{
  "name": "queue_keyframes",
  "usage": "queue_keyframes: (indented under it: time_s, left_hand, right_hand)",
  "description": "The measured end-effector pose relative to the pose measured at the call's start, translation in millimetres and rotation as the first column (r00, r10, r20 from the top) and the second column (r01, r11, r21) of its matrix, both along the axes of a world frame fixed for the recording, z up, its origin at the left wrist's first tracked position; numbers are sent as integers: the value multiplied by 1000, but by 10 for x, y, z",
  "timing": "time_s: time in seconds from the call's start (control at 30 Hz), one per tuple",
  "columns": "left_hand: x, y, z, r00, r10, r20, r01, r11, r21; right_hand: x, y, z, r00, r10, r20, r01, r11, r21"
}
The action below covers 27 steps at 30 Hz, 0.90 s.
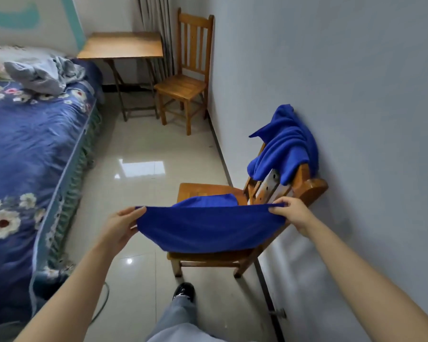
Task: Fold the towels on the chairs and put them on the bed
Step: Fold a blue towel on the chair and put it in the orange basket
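Note:
A blue towel (208, 227) is stretched between my hands above the seat of the near wooden chair (311, 187). My left hand (122, 224) pinches its left corner and my right hand (293, 213) pinches its right corner. The towel sags in the middle, and a fold of it lies over the seat behind. A second blue towel (286, 146) hangs crumpled over the backrest of that chair, against the wall. The bed (22, 149) with a dark blue flowered cover lies to my left.
A second wooden chair (183, 87) stands farther along the right wall, beside a small folding table (124, 45). Crumpled grey cloth (45, 75) lies at the bed's head. Glossy tile floor runs between bed and chairs. My foot (183, 291) is near the chair.

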State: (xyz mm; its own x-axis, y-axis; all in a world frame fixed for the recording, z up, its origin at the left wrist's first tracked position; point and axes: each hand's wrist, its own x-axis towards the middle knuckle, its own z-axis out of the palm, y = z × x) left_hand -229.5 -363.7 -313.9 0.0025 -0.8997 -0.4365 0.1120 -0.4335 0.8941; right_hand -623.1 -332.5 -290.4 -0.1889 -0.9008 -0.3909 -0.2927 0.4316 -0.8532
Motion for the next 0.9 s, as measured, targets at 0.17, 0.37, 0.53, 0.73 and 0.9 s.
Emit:
queue_keyframes:
  time_s: [0.17,0.37,0.53,0.73,0.9]
  left_hand:
    - [-16,282,-279,1000,-5,9,4,996,84]
    - [-52,369,-488,999,1,45,-7,989,146]
    - [-64,285,-630,996,57,71,-69,981,182]
    - [-9,28,-793,990,80,112,-103,970,221]
    - [25,-344,-952,988,75,131,-108,960,260]
  right_hand:
    - [17,273,-319,1000,-11,-10,12,994,111]
    - [72,359,-558,998,-53,-44,60,982,179]
    - [167,260,-668,992,-123,-34,128,968,217]
    - [296,-27,-796,975,-219,-36,221,936,273]
    - [454,-390,-859,948,-313,-59,316,901,297]
